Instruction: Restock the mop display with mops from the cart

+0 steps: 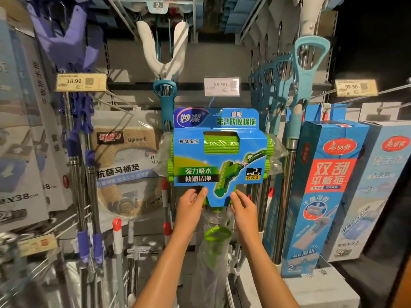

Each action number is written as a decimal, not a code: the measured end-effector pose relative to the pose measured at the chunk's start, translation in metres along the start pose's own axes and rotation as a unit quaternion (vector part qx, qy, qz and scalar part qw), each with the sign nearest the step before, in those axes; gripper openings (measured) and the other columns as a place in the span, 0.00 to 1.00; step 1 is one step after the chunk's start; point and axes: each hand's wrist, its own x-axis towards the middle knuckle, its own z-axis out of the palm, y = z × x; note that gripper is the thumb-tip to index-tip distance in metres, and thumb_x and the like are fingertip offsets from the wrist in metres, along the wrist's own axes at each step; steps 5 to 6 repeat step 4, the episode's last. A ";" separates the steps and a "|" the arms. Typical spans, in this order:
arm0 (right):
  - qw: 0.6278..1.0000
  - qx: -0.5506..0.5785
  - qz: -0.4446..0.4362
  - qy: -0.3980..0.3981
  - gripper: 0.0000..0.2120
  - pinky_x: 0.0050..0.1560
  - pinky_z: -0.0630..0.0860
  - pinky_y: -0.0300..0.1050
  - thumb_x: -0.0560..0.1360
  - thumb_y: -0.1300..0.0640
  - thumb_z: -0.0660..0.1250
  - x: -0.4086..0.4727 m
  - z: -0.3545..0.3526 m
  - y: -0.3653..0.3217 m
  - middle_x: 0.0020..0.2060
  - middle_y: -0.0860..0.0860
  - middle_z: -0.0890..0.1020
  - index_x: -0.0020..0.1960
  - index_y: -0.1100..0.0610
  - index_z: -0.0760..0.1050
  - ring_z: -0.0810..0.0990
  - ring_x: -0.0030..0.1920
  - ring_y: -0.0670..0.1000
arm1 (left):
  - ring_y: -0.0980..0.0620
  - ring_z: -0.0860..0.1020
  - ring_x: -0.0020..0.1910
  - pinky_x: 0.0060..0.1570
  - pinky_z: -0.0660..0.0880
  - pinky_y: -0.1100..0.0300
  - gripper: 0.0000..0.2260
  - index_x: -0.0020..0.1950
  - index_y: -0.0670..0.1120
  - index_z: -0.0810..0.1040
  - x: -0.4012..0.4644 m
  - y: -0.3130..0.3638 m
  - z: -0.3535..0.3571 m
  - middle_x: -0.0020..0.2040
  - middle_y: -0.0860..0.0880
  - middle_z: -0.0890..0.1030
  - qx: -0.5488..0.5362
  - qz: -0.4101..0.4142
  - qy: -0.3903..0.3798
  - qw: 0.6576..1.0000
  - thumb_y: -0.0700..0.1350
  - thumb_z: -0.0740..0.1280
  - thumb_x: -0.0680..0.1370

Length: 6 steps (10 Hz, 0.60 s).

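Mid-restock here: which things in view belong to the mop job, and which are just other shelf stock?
Job:
- green sponge mop, in its blue card
- left hand and right hand, gripping the card's bottom edge
- 59.90 price tag above it

Just shelf stock:
- toilet seat pad
- purple mops
- teal mops
- flat mop box

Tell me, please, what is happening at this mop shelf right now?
A person is hanging a green sponge mop on the display. The left hand and right hand both grip the lower edge of its blue card, whose top sits at a peg below the 59.90 price tag. Its plastic-wrapped handle hangs down between the forearms.
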 end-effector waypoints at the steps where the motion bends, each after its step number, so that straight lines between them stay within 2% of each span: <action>1: 0.999 -0.025 -0.029 0.026 0.22 0.59 0.74 0.32 0.80 0.53 0.67 -0.015 -0.001 -0.005 0.66 0.48 0.78 0.72 0.56 0.72 0.75 0.65 0.45 | 0.59 0.78 0.56 0.65 0.74 0.54 0.11 0.60 0.48 0.79 -0.011 0.007 -0.006 0.55 0.55 0.80 0.016 0.002 -0.008 1.000 0.52 0.67 0.82; 2: 0.995 -0.048 -0.074 0.050 0.22 0.52 0.73 0.24 0.80 0.54 0.67 -0.034 0.000 -0.020 0.67 0.49 0.78 0.73 0.57 0.73 0.76 0.64 0.42 | 0.57 0.77 0.62 0.62 0.76 0.61 0.20 0.70 0.46 0.76 -0.023 0.016 -0.016 0.64 0.52 0.80 0.068 0.033 -0.005 0.997 0.54 0.66 0.81; 3: 0.993 -0.056 -0.099 0.044 0.21 0.60 0.75 0.32 0.80 0.54 0.68 -0.054 0.002 -0.041 0.68 0.49 0.78 0.72 0.55 0.73 0.76 0.65 0.43 | 0.55 0.76 0.66 0.64 0.74 0.56 0.19 0.69 0.51 0.77 -0.038 0.025 -0.025 0.66 0.54 0.79 0.126 0.071 -0.016 0.989 0.58 0.65 0.81; 4: 0.987 -0.085 -0.129 0.039 0.21 0.70 0.72 0.49 0.80 0.52 0.68 -0.074 0.006 -0.066 0.68 0.47 0.77 0.72 0.52 0.73 0.74 0.69 0.46 | 0.54 0.72 0.70 0.72 0.68 0.51 0.25 0.72 0.53 0.75 -0.053 0.041 -0.036 0.71 0.55 0.76 0.187 0.118 -0.013 0.975 0.63 0.63 0.78; 6: 0.987 -0.085 -0.129 0.039 0.21 0.70 0.72 0.49 0.80 0.52 0.68 -0.074 0.006 -0.066 0.68 0.47 0.77 0.72 0.52 0.73 0.74 0.69 0.46 | 0.54 0.72 0.70 0.72 0.68 0.51 0.25 0.72 0.53 0.75 -0.053 0.041 -0.036 0.71 0.55 0.76 0.187 0.118 -0.013 0.975 0.63 0.63 0.78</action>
